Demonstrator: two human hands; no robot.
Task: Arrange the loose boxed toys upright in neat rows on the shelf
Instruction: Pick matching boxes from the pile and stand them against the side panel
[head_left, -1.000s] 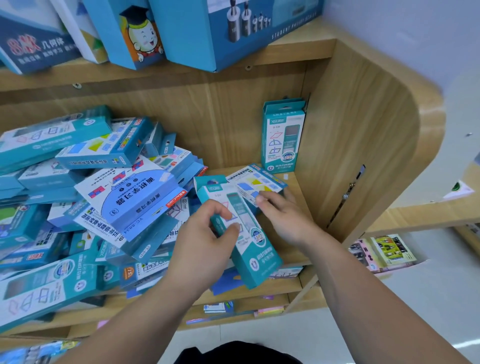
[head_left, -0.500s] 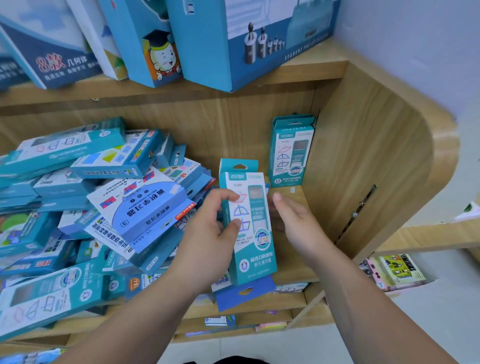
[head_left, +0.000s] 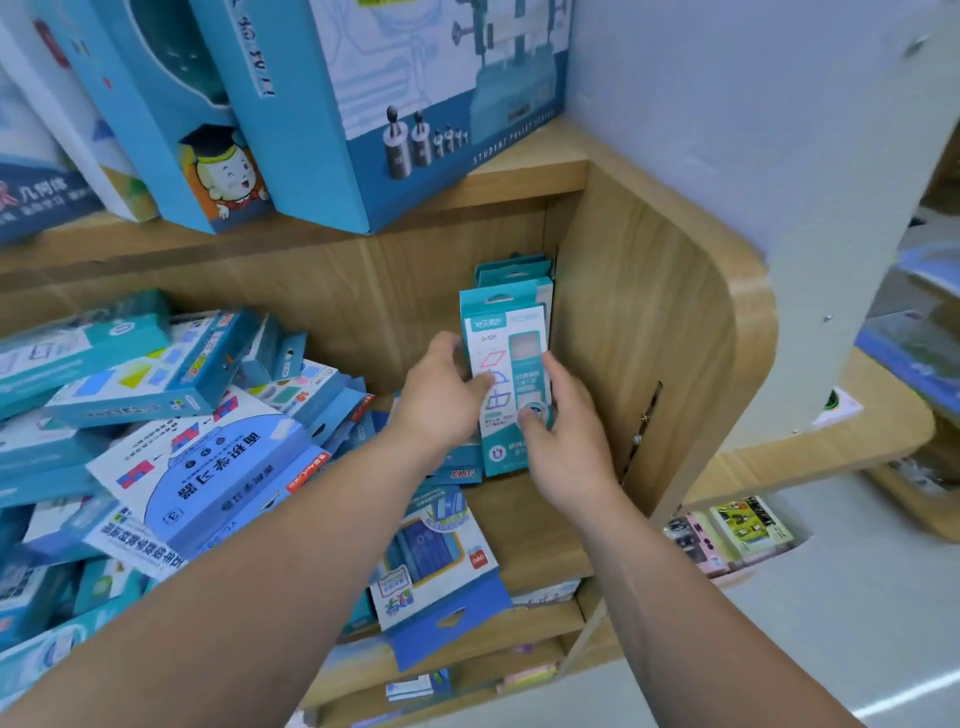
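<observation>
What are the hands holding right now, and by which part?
One upright teal box: the left hand grips its left edge at mid-height, and the right hand grips its lower right edge.

You get bright, even, cool light; shadows soft, deepest under upper shelf board (head_left: 519, 171). Pale glare streak on floor (head_left: 857, 649). Slight motion blur everywhere: print on held box (head_left: 506, 374) barely legible. Wide-angle bending at your frame edges; right-edge shelving (head_left: 914, 358) smeared.
</observation>
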